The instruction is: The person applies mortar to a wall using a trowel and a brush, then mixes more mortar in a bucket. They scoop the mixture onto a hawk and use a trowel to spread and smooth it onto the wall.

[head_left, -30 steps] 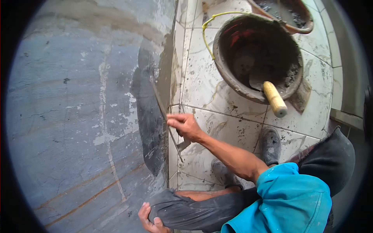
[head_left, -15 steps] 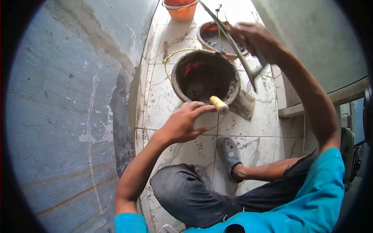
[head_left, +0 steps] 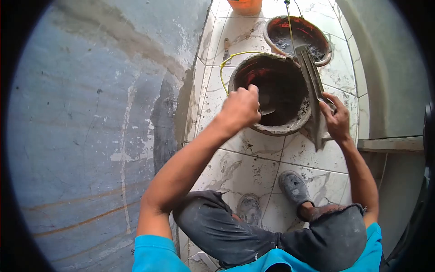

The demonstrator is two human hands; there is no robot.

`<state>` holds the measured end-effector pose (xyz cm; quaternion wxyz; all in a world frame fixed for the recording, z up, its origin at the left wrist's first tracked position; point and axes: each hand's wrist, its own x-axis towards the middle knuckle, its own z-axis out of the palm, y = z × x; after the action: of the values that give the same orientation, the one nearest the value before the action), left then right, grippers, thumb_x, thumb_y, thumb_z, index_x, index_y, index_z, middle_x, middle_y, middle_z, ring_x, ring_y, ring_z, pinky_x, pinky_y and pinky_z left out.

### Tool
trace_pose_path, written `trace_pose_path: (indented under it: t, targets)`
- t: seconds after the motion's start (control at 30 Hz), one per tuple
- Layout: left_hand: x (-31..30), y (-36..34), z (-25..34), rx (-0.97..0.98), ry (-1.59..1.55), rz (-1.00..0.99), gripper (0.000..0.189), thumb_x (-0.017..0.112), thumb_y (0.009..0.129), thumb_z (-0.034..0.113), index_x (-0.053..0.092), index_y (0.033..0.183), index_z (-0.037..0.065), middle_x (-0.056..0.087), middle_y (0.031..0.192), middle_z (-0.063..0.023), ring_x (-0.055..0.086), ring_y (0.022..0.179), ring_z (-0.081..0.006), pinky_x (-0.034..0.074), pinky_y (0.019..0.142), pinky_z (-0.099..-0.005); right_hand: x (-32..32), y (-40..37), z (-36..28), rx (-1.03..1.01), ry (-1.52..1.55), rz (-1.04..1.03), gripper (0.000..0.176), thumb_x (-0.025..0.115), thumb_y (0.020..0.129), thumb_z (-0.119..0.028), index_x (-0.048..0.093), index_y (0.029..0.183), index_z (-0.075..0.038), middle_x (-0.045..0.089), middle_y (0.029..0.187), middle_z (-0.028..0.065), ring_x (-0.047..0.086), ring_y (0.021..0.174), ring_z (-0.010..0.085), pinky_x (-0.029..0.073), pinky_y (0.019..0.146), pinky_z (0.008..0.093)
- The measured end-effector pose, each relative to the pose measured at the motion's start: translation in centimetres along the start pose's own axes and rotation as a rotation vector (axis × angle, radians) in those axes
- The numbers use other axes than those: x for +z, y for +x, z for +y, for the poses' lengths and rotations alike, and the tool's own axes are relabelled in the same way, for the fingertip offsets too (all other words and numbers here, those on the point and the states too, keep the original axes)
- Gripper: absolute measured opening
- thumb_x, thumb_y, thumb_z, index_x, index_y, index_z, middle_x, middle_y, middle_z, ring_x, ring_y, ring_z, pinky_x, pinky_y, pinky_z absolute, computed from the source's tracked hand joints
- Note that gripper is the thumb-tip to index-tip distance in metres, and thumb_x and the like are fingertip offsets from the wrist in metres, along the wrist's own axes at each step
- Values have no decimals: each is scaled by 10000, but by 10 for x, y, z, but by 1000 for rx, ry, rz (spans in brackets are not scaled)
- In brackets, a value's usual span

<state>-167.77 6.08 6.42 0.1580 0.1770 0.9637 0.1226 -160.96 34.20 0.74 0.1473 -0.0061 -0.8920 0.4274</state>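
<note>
My left hand (head_left: 242,106) is a fist over the near left part of the mortar-crusted bucket (head_left: 278,130). It grips a trowel, whose handle is hidden in my fingers; part of the metal blade (head_left: 268,111) shows inside the bucket. On the right, my right hand (head_left: 335,119) is closed around the handle of a long grey plastering float (head_left: 309,81). The float stands steeply tilted along the bucket's right rim, its upper end overlapping the second bucket in this view. A yellow bail handle (head_left: 222,75) hangs off the left side of the near bucket.
Behind stands a second bucket (head_left: 267,38) with wet grey mix and a thin rod in it. A scraper (head_left: 226,52) lies on the tiles to the left. An orange bucket (head_left: 245,7) is at the back. The blue wall (head_left: 90,136) runs close on the left.
My left hand has gone from reaching with spread fingers at the yellow handle to gripping the trowel over the bucket. My right hand has brought the float down and nearer, to the bucket's right rim.
</note>
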Motion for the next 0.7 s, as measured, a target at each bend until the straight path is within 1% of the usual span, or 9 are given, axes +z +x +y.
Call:
trace_pose_path:
  t: [0.07, 0.17, 0.33, 0.37, 0.4, 0.5, 0.53, 0.6, 0.7]
  targets:
    - [-7, 22, -7, -56, 19, 28, 264, 614, 721, 136, 596, 912, -45, 652, 889, -266, 655, 815, -393, 540, 764, -434, 23, 3, 3, 153, 64, 7, 340, 628, 889, -231, 616, 1153, -16, 670, 1051, 177, 656, 962, 258, 498, 835, 327]
    - [-17, 49, -3, -222, 31, -568, 590, 556, 760, 503, 622, 599, -61, 584, 590, -151, 576, 579, -260, 451, 546, -387, 34, 4, 6, 95, 86, 36, 347, 629, 891, -249, 617, 1152, -20, 676, 1024, 183, 674, 894, 263, 511, 778, 338]
    - [-40, 69, 1, 73, 192, -581, 476, 611, 747, 422, 612, 608, -33, 563, 547, -94, 534, 487, -171, 426, 489, -358, 30, 10, 20, -6, 114, 53, 327, 647, 879, -248, 628, 1134, -44, 683, 993, 174, 687, 849, 276, 515, 738, 350]
    - [-48, 69, 8, -264, 56, -650, 406, 621, 751, 348, 608, 640, -42, 565, 568, -123, 576, 532, -209, 460, 522, -367, 27, 10, 20, 25, 143, 27, 322, 651, 876, -239, 627, 1130, -43, 685, 990, 168, 687, 848, 277, 514, 738, 344]
    - [-54, 67, 19, -330, 72, -665, 347, 604, 751, 289, 661, 750, -53, 657, 735, -216, 663, 749, -330, 529, 712, -398, 27, 10, 21, 32, 141, 19, 322, 651, 876, -239, 627, 1130, -43, 685, 990, 168, 687, 848, 277, 514, 738, 344]
    - [-30, 61, 24, -114, 298, -360, 276, 588, 746, 214, 678, 856, -23, 680, 896, -207, 657, 905, -355, 532, 761, -428, 24, 15, 22, 101, 241, -25, 309, 638, 886, -219, 619, 1142, -47, 690, 938, 149, 683, 814, 236, 513, 727, 326]
    - [-23, 55, 33, -24, 360, -272, 217, 542, 769, 142, 562, 913, -19, 641, 865, -250, 640, 898, -366, 513, 747, -452, 25, 17, 25, 105, 246, -40, 309, 638, 886, -219, 619, 1142, -47, 690, 938, 149, 683, 814, 236, 513, 727, 326]
    - [7, 56, 36, 58, 469, -89, 176, 539, 786, 117, 569, 882, -27, 637, 796, -229, 649, 824, -379, 529, 712, -454, 30, 20, 29, 14, 297, 22, 304, 644, 883, -207, 614, 1137, -43, 688, 915, 142, 676, 799, 210, 510, 716, 325]
    - [24, 63, 40, 37, 472, -328, 131, 542, 784, 73, 571, 852, -35, 634, 756, -223, 653, 746, -386, 538, 669, -459, 22, 24, 22, 145, 332, -104, 300, 655, 869, -184, 606, 1125, -36, 682, 924, 160, 683, 815, 249, 514, 720, 338]
